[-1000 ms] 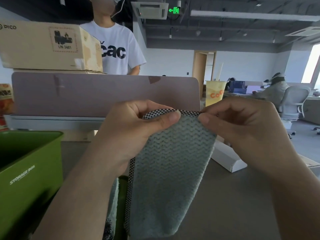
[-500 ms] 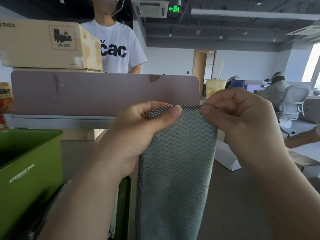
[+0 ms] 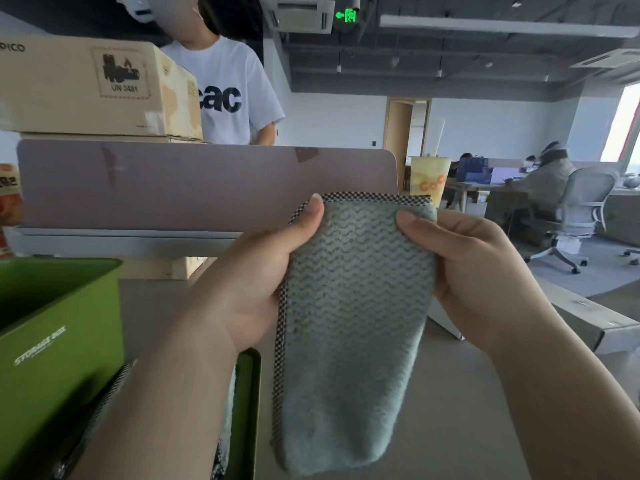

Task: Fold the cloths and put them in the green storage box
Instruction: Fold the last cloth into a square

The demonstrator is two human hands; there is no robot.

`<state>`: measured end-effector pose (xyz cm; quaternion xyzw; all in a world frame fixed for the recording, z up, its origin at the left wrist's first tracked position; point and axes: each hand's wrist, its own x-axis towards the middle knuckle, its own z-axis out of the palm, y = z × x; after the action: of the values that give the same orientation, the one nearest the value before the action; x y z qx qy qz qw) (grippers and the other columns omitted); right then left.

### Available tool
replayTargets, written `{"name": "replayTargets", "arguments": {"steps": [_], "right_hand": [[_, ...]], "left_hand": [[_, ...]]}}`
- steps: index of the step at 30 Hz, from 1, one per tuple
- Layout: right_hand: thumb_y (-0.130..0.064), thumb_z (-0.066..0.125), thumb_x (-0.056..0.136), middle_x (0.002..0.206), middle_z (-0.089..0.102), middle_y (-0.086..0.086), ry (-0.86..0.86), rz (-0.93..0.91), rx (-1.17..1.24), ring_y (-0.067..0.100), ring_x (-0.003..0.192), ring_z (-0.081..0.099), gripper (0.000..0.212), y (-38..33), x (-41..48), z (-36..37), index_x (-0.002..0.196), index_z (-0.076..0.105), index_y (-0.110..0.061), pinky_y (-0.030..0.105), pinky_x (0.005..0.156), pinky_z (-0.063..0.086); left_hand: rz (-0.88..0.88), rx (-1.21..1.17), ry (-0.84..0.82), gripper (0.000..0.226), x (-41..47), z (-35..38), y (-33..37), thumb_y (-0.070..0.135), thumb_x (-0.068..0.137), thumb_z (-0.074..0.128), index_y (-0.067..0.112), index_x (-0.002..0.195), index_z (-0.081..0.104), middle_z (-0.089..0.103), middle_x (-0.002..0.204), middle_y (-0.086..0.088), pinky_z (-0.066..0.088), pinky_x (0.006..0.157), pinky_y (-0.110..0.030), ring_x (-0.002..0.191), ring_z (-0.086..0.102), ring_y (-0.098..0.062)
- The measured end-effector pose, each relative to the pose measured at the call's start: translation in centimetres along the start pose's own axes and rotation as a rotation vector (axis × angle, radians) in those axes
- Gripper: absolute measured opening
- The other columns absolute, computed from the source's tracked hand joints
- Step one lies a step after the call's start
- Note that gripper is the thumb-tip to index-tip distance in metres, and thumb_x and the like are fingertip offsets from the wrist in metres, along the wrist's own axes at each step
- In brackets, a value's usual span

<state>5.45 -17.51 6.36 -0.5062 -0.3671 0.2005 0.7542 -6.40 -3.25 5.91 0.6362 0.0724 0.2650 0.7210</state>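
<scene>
A pale green cloth (image 3: 349,327) with a wavy weave and a black-and-white checked border hangs upright in front of me, folded into a narrow strip. My left hand (image 3: 256,278) grips its upper left edge, thumb on the front. My right hand (image 3: 474,271) grips the upper right edge, thumb pressed near the top corner. The green storage box (image 3: 52,337), marked "STORAGE BOX", stands open at the left on the table. More cloth (image 3: 227,410) lies below my left forearm, partly hidden, beside a green lid (image 3: 251,403).
A grey desk divider (image 3: 173,188) runs across behind the cloth, with cardboard boxes (image 3: 86,88) stacked above it and a person in a white T-shirt (image 3: 232,95) standing behind. A long flat white carton (image 3: 588,323) lies on the table at the right. A yellow cup (image 3: 429,178) stands beyond.
Both hands have slid down from pinching the cloth's top corners to gripping its sides. The cloth sits slightly lower and farther right in view.
</scene>
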Motion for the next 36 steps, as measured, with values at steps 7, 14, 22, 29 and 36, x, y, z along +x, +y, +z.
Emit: {"name": "replayTargets", "arguments": {"steps": [7,14,22,29,36], "right_hand": [[-0.017,0.061,0.085,0.084,0.076,0.011,0.031,0.068,0.105,0.02,0.069,0.072,0.018,-0.1,0.1,-0.4,0.081,0.073,-0.004,0.028,0.058,0.057],[-0.02,0.063,0.073,0.094,0.075,0.015,-0.117,0.092,-0.07,0.023,0.082,0.071,0.031,1.0,0.5,-0.8,0.091,0.072,0.003,0.032,0.072,0.06],[-0.016,0.06,0.089,0.088,0.075,0.018,0.061,0.146,0.092,0.03,0.075,0.073,0.022,0.9,0.5,-0.2,0.083,0.074,0.001,0.042,0.068,0.06],[-0.02,0.065,0.079,0.093,0.076,0.014,-0.064,0.238,0.019,0.023,0.079,0.073,0.023,1.4,0.6,-0.8,0.084,0.075,0.0,0.032,0.069,0.061],[-0.031,0.061,0.088,0.095,0.077,0.007,0.047,0.291,0.046,0.021,0.083,0.074,0.027,1.3,0.9,-0.8,0.091,0.074,-0.008,0.033,0.068,0.057]], "left_hand": [[-0.048,-0.045,0.059,0.035,0.3,0.1,-0.4,0.03,0.07,0.065,0.006,0.095,0.073,0.076,0.097,-0.006,0.057,0.074,-0.029,0.084,0.071,-0.016],[-0.122,-0.162,0.152,0.045,0.9,-0.4,-0.5,0.04,0.072,0.067,0.01,0.104,0.072,0.076,0.102,-0.007,0.053,0.078,-0.036,0.091,0.073,-0.022],[-0.264,-0.141,-0.066,0.034,0.7,-0.6,-1.2,0.035,0.073,0.064,0.012,0.095,0.076,0.075,0.103,-0.007,0.052,0.082,-0.035,0.086,0.072,-0.019],[-0.182,-0.372,0.073,0.033,1.3,-0.8,-1.0,0.033,0.09,0.057,0.006,0.088,0.076,0.075,0.089,-0.009,0.057,0.063,-0.03,0.075,0.073,-0.021],[-0.178,-0.238,-0.056,0.032,1.2,-0.6,-1.4,0.032,0.082,0.06,0.009,0.099,0.074,0.073,0.098,-0.008,0.05,0.086,-0.04,0.088,0.068,-0.023]]}}
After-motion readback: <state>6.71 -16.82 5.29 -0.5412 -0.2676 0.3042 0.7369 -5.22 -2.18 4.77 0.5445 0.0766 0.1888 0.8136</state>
